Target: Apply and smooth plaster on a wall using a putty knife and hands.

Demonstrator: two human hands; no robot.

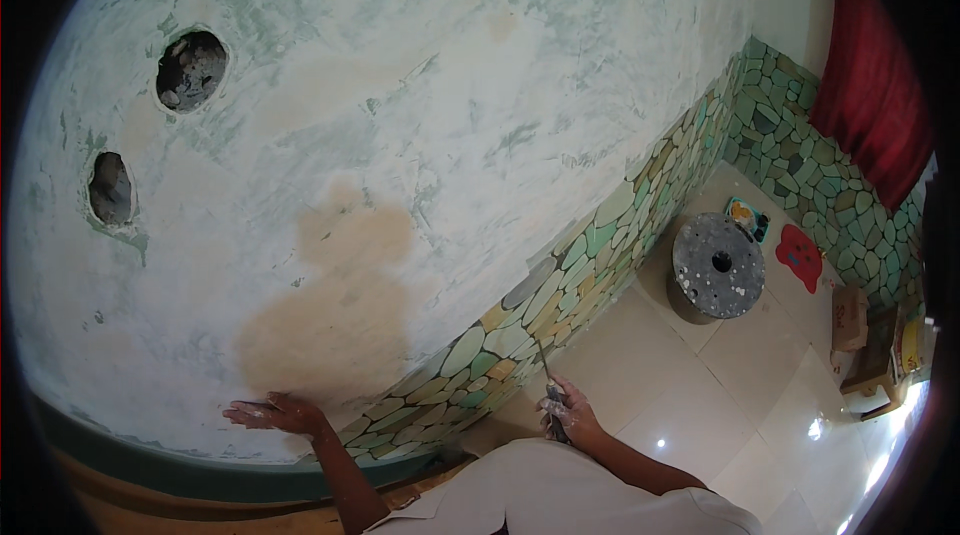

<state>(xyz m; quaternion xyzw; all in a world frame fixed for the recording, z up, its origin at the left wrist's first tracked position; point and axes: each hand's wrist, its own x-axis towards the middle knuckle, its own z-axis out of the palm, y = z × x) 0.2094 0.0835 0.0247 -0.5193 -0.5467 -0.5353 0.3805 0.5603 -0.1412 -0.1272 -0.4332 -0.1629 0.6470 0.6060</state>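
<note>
With my left hand [272, 414] flat and open on the wall [400, 135], right hand [566, 415] fingers closed round the scraper [548, 382] near the stone tiles [560, 285], I'd judge shallow, even strokes work best.

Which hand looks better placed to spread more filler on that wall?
Probably the right hand: it grips the putty knife, blade up beside the stone-tile band. The left hand lies flat and empty against the plastered wall, touching the tan patch.

Glossy cream tile floor [690, 405] (grey round drum [717, 266], red mat [800, 257], cardboard boxes [850, 319])
</note>
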